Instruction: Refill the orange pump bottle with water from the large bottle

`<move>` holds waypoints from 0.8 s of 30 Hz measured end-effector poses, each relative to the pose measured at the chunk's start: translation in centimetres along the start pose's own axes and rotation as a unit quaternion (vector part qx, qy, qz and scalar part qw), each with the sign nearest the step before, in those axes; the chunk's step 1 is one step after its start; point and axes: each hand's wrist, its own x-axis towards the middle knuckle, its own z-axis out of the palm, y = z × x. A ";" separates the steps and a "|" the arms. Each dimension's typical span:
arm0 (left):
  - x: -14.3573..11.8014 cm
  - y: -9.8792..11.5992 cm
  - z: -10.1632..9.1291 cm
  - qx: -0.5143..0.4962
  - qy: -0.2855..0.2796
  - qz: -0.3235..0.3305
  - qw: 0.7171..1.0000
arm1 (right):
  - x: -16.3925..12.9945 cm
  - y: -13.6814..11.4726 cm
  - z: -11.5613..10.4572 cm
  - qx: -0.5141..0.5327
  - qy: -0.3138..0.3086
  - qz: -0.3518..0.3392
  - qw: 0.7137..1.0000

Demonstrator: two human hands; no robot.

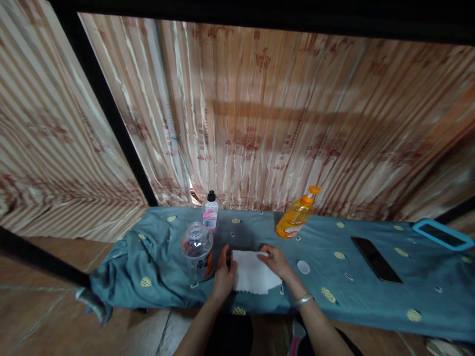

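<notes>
Striped reddish curtains [260,123] hang behind our low bench, draped in a teal sheet [371,291] with yellow dots. On it sit a black phone [376,259], a blue-framed tablet [443,234], an orange dish-soap bottle [297,215], a clear plastic jar [197,249] and a small black-capped bottle [210,211]. Our left hand [223,274] and right hand [277,262] each pinch an edge of the white cloth [254,272] lying flat between them; we judge we are smoothing or folding it, which calls for matched edges. A white cap [303,267] lies just beside it.
</notes>
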 end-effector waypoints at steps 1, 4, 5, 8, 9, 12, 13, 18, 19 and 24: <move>-0.2 -0.1 -0.1 0.029 -0.004 0.030 0.999 | 0.1 -0.1 0.1 -0.025 0.010 -0.004 1.000; -1.1 0.2 -0.2 0.134 -0.025 0.144 0.980 | 0.4 -0.5 0.1 -0.077 0.049 -0.023 0.996; -1.4 0.4 -0.2 0.168 -0.045 0.181 0.968 | 0.5 -0.7 0.2 -0.084 0.064 -0.033 0.994; -2.2 0.9 0.0 0.263 -0.131 0.235 0.927 | 0.9 -1.4 0.9 -0.079 0.103 -0.061 0.990; -2.4 1.0 0.2 0.295 -0.143 0.231 0.916 | 1.1 -1.7 1.2 -0.070 0.112 -0.067 0.989; -2.8 1.2 0.5 0.372 -0.154 0.224 0.887 | 1.4 -3.3 2.1 -0.031 0.132 -0.084 0.987; -2.9 1.3 0.6 0.386 -0.155 0.227 0.880 | 1.5 -4.2 2.2 -0.015 0.135 -0.091 0.987; -3.1 1.6 0.7 0.398 -0.153 0.237 0.873 | 4.6 -10.9 2.2 0.060 0.130 -0.140 0.980; -3.1 1.7 0.6 0.395 -0.158 0.232 0.875 | 5.9 -12.4 2.3 0.071 0.128 -0.149 0.978; -3.0 2.2 0.4 0.372 -0.181 0.197 0.889 | 12.6 -17.7 4.4 0.117 0.086 -0.180 0.973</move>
